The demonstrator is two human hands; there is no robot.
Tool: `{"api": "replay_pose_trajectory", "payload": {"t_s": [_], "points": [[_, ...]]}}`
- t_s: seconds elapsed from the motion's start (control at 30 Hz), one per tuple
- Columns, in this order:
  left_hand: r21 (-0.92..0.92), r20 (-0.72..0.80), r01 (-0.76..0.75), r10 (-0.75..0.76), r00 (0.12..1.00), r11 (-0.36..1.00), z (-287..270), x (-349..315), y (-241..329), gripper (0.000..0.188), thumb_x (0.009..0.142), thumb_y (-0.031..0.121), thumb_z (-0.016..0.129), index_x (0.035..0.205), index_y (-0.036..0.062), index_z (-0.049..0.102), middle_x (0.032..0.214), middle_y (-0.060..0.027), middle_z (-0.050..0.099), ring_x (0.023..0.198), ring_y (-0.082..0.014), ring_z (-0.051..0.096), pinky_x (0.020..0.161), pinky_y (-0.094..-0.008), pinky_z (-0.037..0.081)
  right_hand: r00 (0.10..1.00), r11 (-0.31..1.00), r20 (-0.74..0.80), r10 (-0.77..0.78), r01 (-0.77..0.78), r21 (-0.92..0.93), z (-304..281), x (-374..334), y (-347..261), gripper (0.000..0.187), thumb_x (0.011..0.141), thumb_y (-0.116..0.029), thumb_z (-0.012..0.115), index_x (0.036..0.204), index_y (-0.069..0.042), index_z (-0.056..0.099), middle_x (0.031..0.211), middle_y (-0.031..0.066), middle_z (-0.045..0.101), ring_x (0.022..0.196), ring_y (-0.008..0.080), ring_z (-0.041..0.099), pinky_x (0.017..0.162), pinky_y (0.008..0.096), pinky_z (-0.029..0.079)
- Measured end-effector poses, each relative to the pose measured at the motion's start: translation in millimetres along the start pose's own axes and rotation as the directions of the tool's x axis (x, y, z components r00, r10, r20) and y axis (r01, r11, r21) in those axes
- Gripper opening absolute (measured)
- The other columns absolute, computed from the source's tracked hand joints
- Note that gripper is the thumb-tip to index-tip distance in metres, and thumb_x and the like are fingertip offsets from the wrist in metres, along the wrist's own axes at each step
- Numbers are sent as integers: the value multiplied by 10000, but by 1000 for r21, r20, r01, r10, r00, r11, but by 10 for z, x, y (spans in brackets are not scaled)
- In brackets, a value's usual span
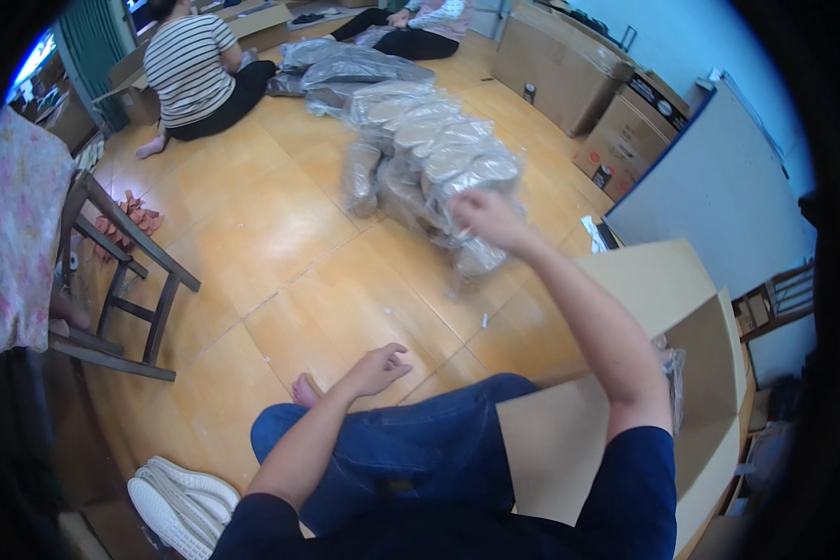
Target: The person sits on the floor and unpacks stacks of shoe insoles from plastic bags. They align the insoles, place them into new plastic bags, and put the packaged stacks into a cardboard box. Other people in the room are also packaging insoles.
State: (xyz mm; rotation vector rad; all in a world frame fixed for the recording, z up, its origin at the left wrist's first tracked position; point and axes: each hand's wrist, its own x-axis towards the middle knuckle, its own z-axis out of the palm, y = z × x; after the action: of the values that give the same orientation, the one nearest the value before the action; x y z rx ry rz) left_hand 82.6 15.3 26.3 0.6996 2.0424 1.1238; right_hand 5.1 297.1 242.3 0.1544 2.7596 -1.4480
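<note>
A long row of shoe soles in clear plastic bags (439, 131) lies on the floor ahead of me. My right hand (483, 220) reaches to its near end, fingers curled in against the plastic. Motion blurs those fingertips, and whatever they grip is hidden. Over my crossed legs hangs my left hand (379, 370), open and holding nothing, its fingers loosely bent. An open cardboard box (551, 443) stands against my right side, flaps folded out, with some clear plastic (674, 373) showing inside. White shoe soles (182, 504) are stacked on the floor at my lower left.
One person in a striped shirt (189, 70) sits at the far left, another person (429, 28) at the back. A dark wooden chair (126, 289) stands left, near reddish-brown scraps (131, 224). Large cartons (560, 70) and a whitish board (714, 191) line the right wall.
</note>
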Motion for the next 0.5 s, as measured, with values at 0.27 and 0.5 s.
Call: {"api": "replay_pose_trajectory", "payload": {"t_s": [0.27, 0.5], "points": [[114, -78, 53, -44, 996, 992, -194, 42, 134, 583, 874, 401, 639, 1298, 26, 501, 1029, -184, 632, 935, -306, 634, 821, -373, 509, 953, 822, -157, 261, -304, -482, 1931, 1581, 627, 696, 870, -635, 454, 1175, -28, 606, 1171, 213, 621, 1150, 344, 576, 947, 451, 463], [-4, -49, 102, -102, 994, 995, -220, 148, 154, 587, 883, 408, 621, 1319, 39, 487, 1079, -187, 619, 949, -320, 631, 842, -378, 506, 863, 874, -258, 435, -473, -108, 2376, 2531, 1099, 528, 892, -481, 511, 1085, -12, 655, 1040, 232, 661, 1059, 346, 626, 890, 413, 498]]}}
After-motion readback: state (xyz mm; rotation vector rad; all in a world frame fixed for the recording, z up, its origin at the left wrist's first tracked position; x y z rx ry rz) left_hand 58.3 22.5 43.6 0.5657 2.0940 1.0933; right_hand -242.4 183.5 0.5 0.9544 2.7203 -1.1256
